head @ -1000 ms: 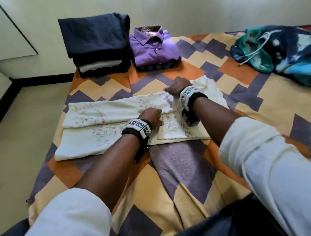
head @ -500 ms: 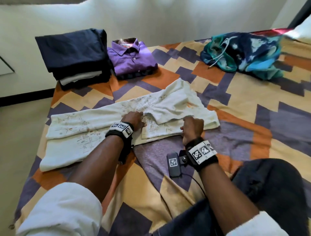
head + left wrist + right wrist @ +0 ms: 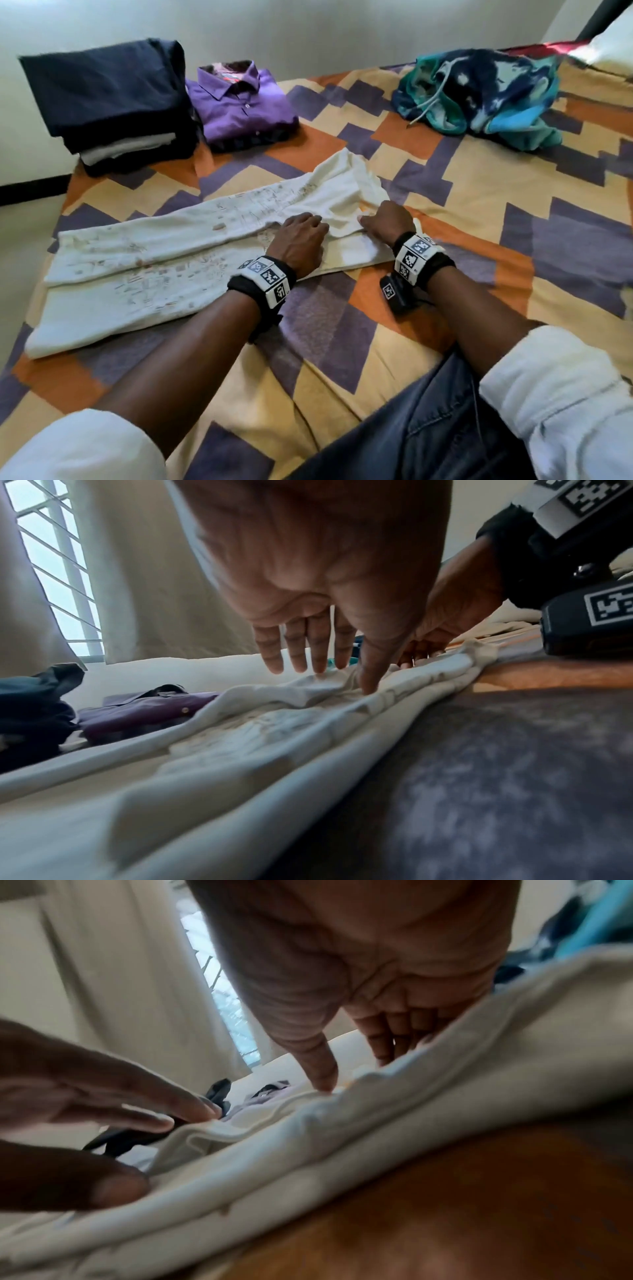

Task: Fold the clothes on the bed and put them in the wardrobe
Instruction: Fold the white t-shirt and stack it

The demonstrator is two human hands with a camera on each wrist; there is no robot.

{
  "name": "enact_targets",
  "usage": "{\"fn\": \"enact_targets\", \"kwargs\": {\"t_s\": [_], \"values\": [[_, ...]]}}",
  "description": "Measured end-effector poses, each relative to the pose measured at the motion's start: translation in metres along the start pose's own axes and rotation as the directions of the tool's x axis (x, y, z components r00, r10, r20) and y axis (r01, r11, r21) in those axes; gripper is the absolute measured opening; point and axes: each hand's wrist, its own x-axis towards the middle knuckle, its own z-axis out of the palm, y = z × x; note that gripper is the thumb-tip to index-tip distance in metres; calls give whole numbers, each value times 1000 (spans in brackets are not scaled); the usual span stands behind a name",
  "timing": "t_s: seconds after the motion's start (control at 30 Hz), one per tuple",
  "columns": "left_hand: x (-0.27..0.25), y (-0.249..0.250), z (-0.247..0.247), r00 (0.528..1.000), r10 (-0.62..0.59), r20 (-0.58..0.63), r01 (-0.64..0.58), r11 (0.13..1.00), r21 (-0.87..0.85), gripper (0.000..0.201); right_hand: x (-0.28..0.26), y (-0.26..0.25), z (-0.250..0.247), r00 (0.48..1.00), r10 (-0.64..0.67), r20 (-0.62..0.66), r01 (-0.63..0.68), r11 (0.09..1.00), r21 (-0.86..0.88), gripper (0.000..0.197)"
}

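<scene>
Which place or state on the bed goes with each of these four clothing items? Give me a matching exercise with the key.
Things:
1. cream trousers
2. purple shirt
3. dark navy stack
4. blue-green garment

Places or states:
A. crumpled and unfolded, far right of the bed
B. folded, collar up, beside the dark pile
C. spread out lengthwise under both hands
D. folded pile at the far left corner

Pairs: 1-C, 2-B, 3-D, 4-A. The left hand and right hand both rest on the trousers' waist end.
</scene>
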Motion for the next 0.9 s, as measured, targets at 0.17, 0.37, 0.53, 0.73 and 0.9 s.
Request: {"fn": "enact_targets", "kwargs": {"t_s": [0.17, 0.37, 0.53, 0.73, 0.9], "values": [[9, 12, 7, 992, -116, 39, 116, 993, -7, 30, 4, -5, 8, 999, -32, -39, 30, 998, -59, 47], [15, 15, 5, 971, -236, -41, 232, 969, -90, 27, 10, -16, 4, 997, -68, -22, 67, 997, -31, 33], [18, 17, -5, 933, -345, -98, 318, 922, -220, 28, 4, -20, -24, 994, -24, -107, 43, 983, 179, 24], [7, 17, -21, 916, -369, -158, 307, 897, -318, 24, -23, -26, -48, 964, -118, 239, 62, 971, 231, 15], [-6, 13, -24, 935, -316, -158, 238, 893, -381, 35, -12, -12, -46, 958, -44, 285, 33, 999, 42, 23]]}}
